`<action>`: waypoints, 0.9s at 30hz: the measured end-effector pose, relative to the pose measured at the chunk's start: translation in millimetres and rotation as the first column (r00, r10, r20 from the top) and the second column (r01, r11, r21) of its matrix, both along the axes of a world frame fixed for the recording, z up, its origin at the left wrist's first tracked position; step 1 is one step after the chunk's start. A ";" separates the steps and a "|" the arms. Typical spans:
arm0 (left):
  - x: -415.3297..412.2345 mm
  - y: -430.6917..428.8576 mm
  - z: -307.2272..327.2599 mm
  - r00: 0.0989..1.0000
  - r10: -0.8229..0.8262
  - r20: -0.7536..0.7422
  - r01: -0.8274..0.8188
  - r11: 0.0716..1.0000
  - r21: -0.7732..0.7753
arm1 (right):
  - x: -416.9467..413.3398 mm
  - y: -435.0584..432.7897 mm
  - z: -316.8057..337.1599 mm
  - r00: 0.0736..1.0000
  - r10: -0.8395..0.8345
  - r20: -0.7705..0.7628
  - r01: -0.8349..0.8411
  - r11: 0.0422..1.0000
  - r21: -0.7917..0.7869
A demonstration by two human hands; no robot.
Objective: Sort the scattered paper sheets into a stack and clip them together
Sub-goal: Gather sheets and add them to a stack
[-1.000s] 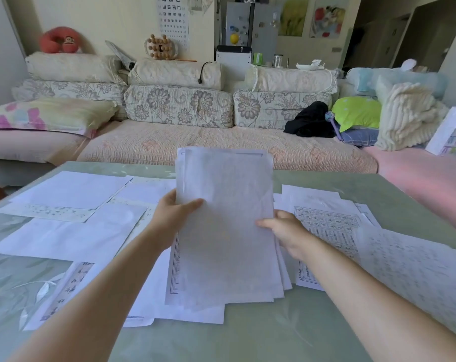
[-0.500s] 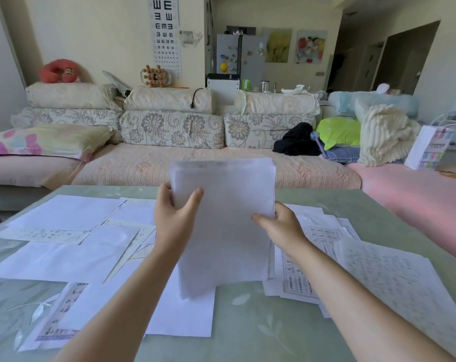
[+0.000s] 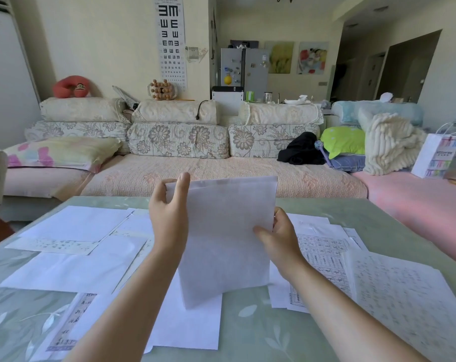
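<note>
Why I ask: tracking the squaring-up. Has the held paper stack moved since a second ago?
Yes. The paper stack has tipped more upright; its lower edge now rests farther back from the near edge of the loose sheet beneath it.

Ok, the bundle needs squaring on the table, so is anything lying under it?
Yes. A loose blank sheet lies on the table right below the bundle, which the left hand and right hand hold upright. Printed sheets lie just to its right.
</note>
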State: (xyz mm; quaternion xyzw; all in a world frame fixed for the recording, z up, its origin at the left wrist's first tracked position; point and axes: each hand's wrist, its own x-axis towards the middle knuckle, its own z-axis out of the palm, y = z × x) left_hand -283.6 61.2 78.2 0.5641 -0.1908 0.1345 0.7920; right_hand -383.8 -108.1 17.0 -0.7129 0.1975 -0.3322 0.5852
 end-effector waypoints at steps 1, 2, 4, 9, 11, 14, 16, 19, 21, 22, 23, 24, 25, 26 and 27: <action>1.7 0.3 3.3 1.000 -0.004 -0.025 0.004 1.000 -0.006 | 0.7 3.1 0.0 0.999 0.039 0.001 -0.039 0.999 -0.003; 3.5 0.6 4.5 0.999 -0.003 -0.042 0.003 1.000 0.004 | 1.0 5.9 -1.0 0.997 0.073 -0.006 -0.073 0.997 -0.012; 5.5 0.8 7.7 0.997 0.018 -0.075 -0.016 1.000 0.023 | 1.7 8.2 -5.0 0.996 0.087 -0.032 -0.088 0.996 -0.030; 13.2 1.9 12.4 0.998 0.021 -0.062 -0.022 0.999 -0.024 | 4.2 8.3 -6.0 0.998 0.051 -0.040 -0.053 0.997 -0.047; 17.5 5.7 5.8 1.000 -0.021 0.003 0.021 1.000 0.018 | 4.3 6.9 -5.0 0.998 0.046 -0.052 -0.049 0.997 -0.057; 27.0 12.5 -15.2 0.979 -0.202 -0.016 0.203 0.975 0.088 | 3.3 2.0 -4.2 0.999 -0.008 -0.034 0.006 0.999 -0.048; 30.1 12.6 -35.0 0.953 -0.289 -0.095 0.303 0.931 0.202 | 1.6 -2.1 -4.4 0.998 -0.058 -0.016 0.057 0.996 -0.062; 32.9 9.5 -62.0 0.933 -0.305 -0.190 0.356 0.854 0.380 | -4.1 -5.1 -8.5 0.996 -0.025 -0.090 0.012 0.989 -0.145; 33.9 7.5 -71.2 0.930 -0.285 -0.231 0.358 0.843 0.402 | -6.1 -6.9 -17.0 0.981 0.023 -0.195 -0.057 0.983 -0.172; 32.8 5.7 -72.4 0.936 -0.264 -0.234 0.341 0.843 0.415 | -6.6 -7.5 -20.6 0.972 0.024 -0.235 -0.069 0.981 -0.183; 32.7 3.3 -73.3 0.944 -0.239 -0.226 0.318 0.842 0.436 | -7.1 -8.6 -22.6 0.967 0.004 -0.255 -0.055 0.980 -0.192; 30.9 1.2 -71.4 0.954 -0.218 -0.205 0.291 0.836 0.465 | -7.2 -10.4 -22.5 0.968 -0.021 -0.248 -0.028 0.981 -0.191; 29.2 -0.8 -67.6 0.964 -0.206 -0.170 0.264 0.821 0.506 | -7.8 -13.4 -20.4 0.972 -0.040 -0.231 -0.002 0.984 -0.180; 25.9 -4.1 -63.2 0.968 -0.211 -0.138 0.253 0.792 0.556 | -11.8 -18.1 -16.8 0.976 -0.047 -0.213 0.014 0.988 -0.155; 22.0 -5.7 -57.1 0.964 -0.236 -0.126 0.263 0.759 0.596 | -16.0 -22.9 -12.1 0.978 -0.040 -0.207 0.016 0.993 -0.114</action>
